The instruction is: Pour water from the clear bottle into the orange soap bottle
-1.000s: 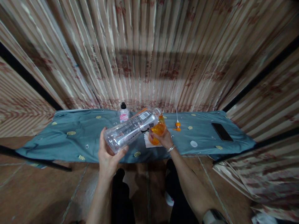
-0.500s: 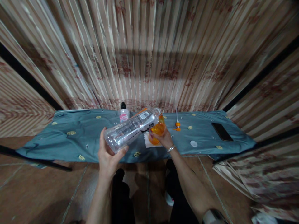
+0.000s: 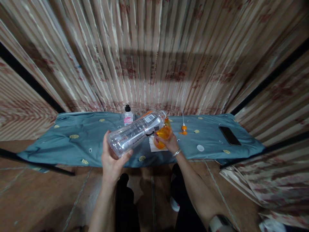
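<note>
A large clear plastic bottle [image 3: 135, 133] lies tilted in my left hand [image 3: 114, 161], which grips it round its base end. Its neck points up and right, right at the top of an orange see-through bottle [image 3: 164, 132]. My right hand [image 3: 169, 141] is wrapped round that orange bottle, which stands over a white paper napkin [image 3: 154, 145]. Whether liquid passes between the two cannot be made out. To the right lies an orange pump top [image 3: 183, 129] with its thin tube pointing to the back.
A small bottle with a black cap [image 3: 128, 117] stands behind the clear bottle. On the right of the cloth-covered table [image 3: 60, 141] are a black phone [image 3: 229, 136] and a white round disc [image 3: 200, 148]. A pleated curtain hangs behind; dark bars slant at both sides.
</note>
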The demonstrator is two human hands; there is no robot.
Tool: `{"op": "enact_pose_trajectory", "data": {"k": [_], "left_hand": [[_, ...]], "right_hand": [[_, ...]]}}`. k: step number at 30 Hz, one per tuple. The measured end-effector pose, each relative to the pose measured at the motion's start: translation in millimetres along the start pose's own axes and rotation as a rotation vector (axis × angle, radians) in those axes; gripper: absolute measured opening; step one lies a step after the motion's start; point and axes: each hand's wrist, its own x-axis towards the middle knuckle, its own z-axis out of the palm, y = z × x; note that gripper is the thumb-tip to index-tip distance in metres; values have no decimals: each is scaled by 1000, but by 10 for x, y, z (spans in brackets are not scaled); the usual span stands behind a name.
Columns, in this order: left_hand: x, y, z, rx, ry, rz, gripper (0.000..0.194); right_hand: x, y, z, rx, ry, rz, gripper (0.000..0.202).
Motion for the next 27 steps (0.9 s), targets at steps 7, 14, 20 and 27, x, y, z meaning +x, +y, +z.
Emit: {"op": "enact_pose_trajectory", "data": {"k": [7, 14, 20, 27], "left_hand": [[4, 1, 2, 4, -1, 6, 116], [2, 7, 9, -4, 16, -27, 120], [2, -18, 3, 11, 17, 9, 115], [8, -19, 10, -3, -1, 34, 113]], "right_hand": [[-3, -79, -25, 69, 9, 107, 68], [-1, -64, -14, 89, 3, 90, 61], [2, -74, -25, 61, 11, 98, 62], [8, -56, -7, 94, 1, 98, 66]]}}
